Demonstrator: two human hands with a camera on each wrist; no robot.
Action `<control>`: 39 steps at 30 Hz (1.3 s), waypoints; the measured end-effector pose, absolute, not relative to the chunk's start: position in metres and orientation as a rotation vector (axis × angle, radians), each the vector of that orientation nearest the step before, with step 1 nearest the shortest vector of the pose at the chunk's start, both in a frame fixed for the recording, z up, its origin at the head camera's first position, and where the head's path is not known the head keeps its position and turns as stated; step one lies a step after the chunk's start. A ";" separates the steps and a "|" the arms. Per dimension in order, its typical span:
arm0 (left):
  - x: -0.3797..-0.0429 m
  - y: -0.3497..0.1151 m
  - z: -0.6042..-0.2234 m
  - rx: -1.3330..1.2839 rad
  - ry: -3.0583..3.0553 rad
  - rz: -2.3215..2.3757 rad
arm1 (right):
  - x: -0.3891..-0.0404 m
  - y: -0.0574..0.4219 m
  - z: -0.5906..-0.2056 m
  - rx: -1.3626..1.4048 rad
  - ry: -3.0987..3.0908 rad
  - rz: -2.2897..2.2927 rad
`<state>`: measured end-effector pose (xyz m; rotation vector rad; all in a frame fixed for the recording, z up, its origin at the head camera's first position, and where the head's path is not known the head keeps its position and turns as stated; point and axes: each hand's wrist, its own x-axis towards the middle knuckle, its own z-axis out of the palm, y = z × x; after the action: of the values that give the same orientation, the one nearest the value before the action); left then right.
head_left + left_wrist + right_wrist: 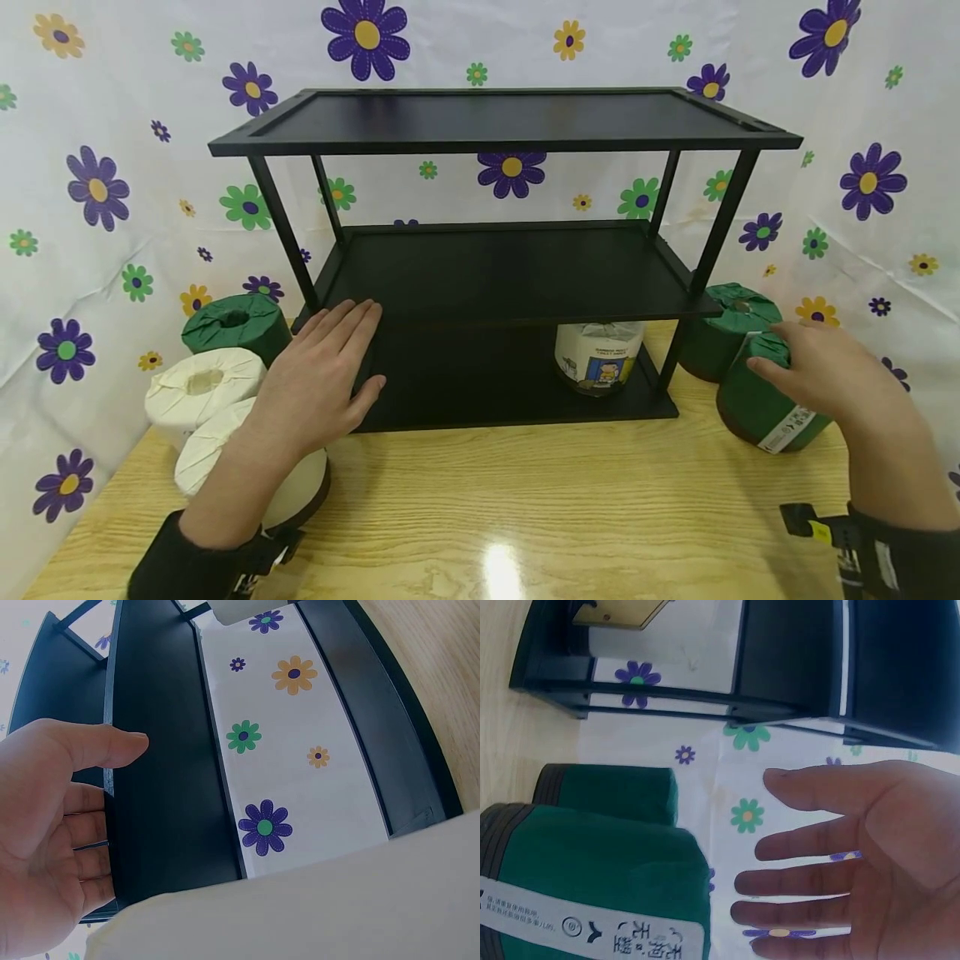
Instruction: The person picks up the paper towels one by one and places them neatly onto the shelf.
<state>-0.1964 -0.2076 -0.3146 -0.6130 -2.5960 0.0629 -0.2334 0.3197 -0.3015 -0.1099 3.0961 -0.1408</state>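
Observation:
My left hand (318, 379) has its fingers straight, in front of the left end of the middle shelf on a black three-tier rack (495, 321). Nothing lies in its palm in the left wrist view. Below its forearm stand a white-wrapped toilet roll (204, 382) and another white roll (300, 492), with a green roll (237, 323) behind them. My right hand (825, 367) reaches over a green-wrapped roll (772, 408) at the right. In the right wrist view its fingers are spread and hold nothing; the green roll (600, 862) with a white label sits beside the fingertips.
One white roll (598, 358) with a printed cartoon label stands on the bottom shelf, towards the right. A second green roll (731, 329) is behind the right front one. The wooden table (480, 500) carries everything, and a flower-patterned cloth (150, 167) hangs behind.

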 end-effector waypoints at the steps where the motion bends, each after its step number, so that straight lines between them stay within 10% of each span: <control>1: -0.196 -0.208 -0.315 -0.614 -2.595 0.062 | -0.234 0.321 -0.302 -0.111 3.080 -0.140; 39: -0.195 -0.207 -0.313 -0.608 -2.604 0.071 | -0.235 0.320 -0.310 -0.124 2.853 -0.248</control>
<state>-0.1950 -0.2069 -0.3130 -0.6079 -2.6040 0.0711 -0.2346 0.3205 -0.3095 -0.1239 2.8526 -0.2477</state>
